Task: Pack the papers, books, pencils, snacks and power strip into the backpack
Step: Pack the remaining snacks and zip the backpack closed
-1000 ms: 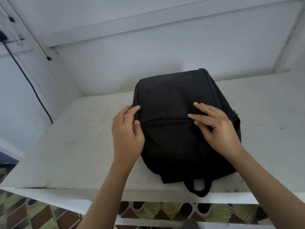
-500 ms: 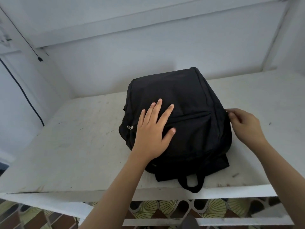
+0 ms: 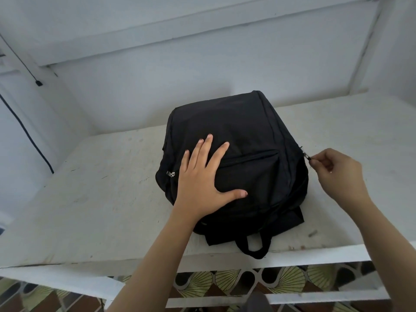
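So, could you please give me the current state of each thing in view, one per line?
backpack: lying flat on the table, looks zipped.
front pocket zipper: closed.
left hand: open, pressed flat on the backpack.
right hand: pinching the side zipper pull.
carry handle: hanging over the table's front edge.

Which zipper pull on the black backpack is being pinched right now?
The zipper pull on the backpack's right side, pinched by the right hand. The other pull, on the backpack's left side, lies untouched beside the flat left hand.
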A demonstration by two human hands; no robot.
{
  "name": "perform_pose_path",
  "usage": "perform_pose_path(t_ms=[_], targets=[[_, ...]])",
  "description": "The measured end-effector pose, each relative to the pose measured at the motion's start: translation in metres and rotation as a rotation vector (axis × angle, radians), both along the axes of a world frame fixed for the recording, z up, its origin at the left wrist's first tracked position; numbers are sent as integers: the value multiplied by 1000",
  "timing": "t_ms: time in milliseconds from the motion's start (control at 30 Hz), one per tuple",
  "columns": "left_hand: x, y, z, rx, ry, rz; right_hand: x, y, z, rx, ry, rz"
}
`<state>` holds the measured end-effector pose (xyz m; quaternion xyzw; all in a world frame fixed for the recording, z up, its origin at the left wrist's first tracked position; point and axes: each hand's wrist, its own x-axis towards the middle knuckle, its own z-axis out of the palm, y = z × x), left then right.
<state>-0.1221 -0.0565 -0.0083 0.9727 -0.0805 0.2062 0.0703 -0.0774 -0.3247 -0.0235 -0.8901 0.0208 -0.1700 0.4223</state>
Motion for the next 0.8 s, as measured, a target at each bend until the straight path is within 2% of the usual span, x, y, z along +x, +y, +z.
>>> perform_pose_path(t_ms=[333,533,667,800], targets=[[0,-13,4,-9,-16,21,-5,-2,-1,-71,12,51],[20,-58,21,45,-71,-284,7,-5,0,-3,97,77],[47,-102,33,196,21,-484,5,-4,-5,41,45,7],[70,-118,30,416,179,-399,-6,-5,-15,80,-49,-17]])
